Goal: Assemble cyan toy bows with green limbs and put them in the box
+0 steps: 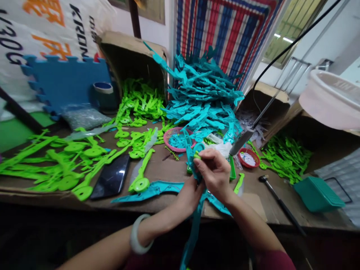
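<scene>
Centrally, two hands: right hand [215, 173] pinches one small green piece [197, 156] onto one teal strip [194, 225]; left hand [189, 195] grips that strip

This is a small hand-assembly workshop, the kind run from a spare room. A worn brown tabletop [168, 170] is heaped with identical moulded plastic pieces: a teal pile [202, 97] in the middle and green ones [64, 165] spread to the left. Cardboard boxes [132, 56] spill more stock, small dishes [248, 157] hold tiny parts, and a striped plastic sheet [225, 30] hangs behind.
</scene>
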{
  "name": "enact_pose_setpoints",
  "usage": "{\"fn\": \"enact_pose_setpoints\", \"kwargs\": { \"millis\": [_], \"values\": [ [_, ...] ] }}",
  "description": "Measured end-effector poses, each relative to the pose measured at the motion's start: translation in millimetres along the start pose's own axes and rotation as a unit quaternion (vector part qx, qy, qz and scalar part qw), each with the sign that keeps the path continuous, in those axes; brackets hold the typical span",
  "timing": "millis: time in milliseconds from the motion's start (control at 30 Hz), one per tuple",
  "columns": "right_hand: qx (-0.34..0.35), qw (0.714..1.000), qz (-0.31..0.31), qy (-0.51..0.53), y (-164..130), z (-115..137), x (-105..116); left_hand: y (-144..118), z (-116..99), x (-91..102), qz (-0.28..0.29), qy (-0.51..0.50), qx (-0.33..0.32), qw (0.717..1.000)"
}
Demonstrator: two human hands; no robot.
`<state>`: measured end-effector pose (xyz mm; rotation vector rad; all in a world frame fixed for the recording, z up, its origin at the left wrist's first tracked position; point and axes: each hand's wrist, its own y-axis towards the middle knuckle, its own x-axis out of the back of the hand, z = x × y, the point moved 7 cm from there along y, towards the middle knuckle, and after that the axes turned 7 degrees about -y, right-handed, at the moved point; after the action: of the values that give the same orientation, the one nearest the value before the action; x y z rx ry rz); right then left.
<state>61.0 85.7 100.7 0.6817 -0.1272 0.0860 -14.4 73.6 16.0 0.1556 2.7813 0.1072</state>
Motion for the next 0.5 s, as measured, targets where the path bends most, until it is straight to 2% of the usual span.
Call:
{"fn": "enact_pose_setpoints", "kwargs": {
  "millis": [100,167,233,267,333,367,433,500],
  "values": [
    [-0.015,0.998,-0.012,-0.059,12.5,6.9,13.8,13.6,-13.4,-1.2,0.025,0.038,0.029,0.999],
    [-0.009,0.993,-0.055,-0.1,13.5,6.7,38.9,26.8,-32.0,4.4,0.04,0.043,0.052,0.997],
    [-0.015,0.983,-0.102,-0.151,0.4,-1.0,68.1,41.8,-59.8,19.2,0.015,0.046,0.038,0.998],
    [-0.03,0.978,-0.104,-0.177,-10.8,-7.9,79.3,48.4,-74.1,27.4,-0.006,0.046,0.022,0.999],
    [-0.089,0.976,-0.052,-0.192,-37.2,-27.3,89.2,57.3,-95.7,37.6,-0.04,0.041,-0.015,0.998],
    [-0.127,0.978,-0.012,-0.167,-50.5,-37.6,88.7,60.2,-100.4,37.3,-0.05,0.033,-0.029,0.998],
    [-0.199,0.977,0.051,-0.061,-70.8,-51.8,81.8,66.1,-95.9,21.8,-0.041,0.002,-0.038,0.998],
    [-0.251,0.963,0.093,0.033,-77.2,-54.8,72.6,75.3,-80.0,-9.2,-0.001,-0.038,-0.024,0.999]
  ]
}}
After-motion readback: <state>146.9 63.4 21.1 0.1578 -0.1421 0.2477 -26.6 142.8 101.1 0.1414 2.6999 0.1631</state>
